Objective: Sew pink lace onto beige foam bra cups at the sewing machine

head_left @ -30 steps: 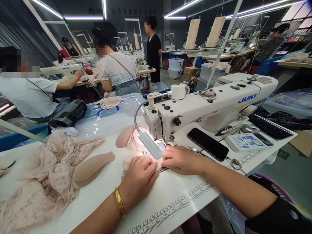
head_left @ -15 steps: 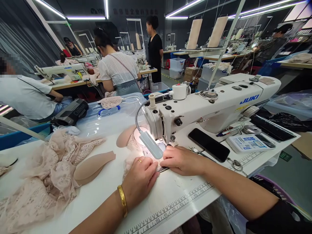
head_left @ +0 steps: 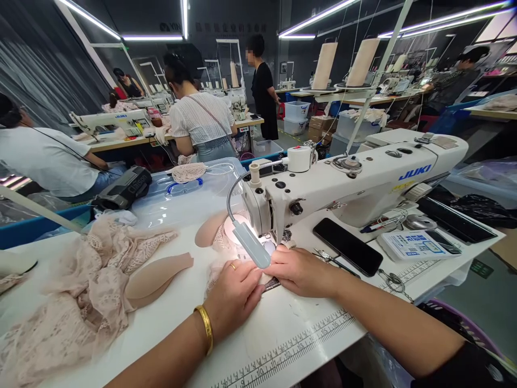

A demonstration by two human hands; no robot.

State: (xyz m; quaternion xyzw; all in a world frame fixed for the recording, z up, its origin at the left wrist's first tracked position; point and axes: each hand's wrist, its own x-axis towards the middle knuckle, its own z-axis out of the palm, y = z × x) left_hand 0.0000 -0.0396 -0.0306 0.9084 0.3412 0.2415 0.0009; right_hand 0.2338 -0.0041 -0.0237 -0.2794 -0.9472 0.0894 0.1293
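My left hand [head_left: 234,293], with a ring and a gold bangle, lies flat with fingers stretched on a pale lace piece [head_left: 220,240] just in front of the needle of the white JUKI sewing machine [head_left: 355,178]. My right hand [head_left: 301,272] presses down beside it, fingers curled low on the fabric near the presser foot. A small lit lamp [head_left: 252,245] on a flexible neck hangs over both hands and hides the needle area. A beige foam cup [head_left: 155,277] lies to the left, next to a heap of pink lace [head_left: 84,291].
A black phone [head_left: 347,246], snips [head_left: 333,258], a control panel [head_left: 418,243] and a printed ruler [head_left: 291,347] sit on the white table. A plastic bag with lace [head_left: 188,186] and a black device [head_left: 123,188] lie behind. Several people work at other machines beyond.
My hands stay pressed on the fabric at the needle, nearly unmoved. The view has shifted slightly, and the person in white at left has drawn the arm back.
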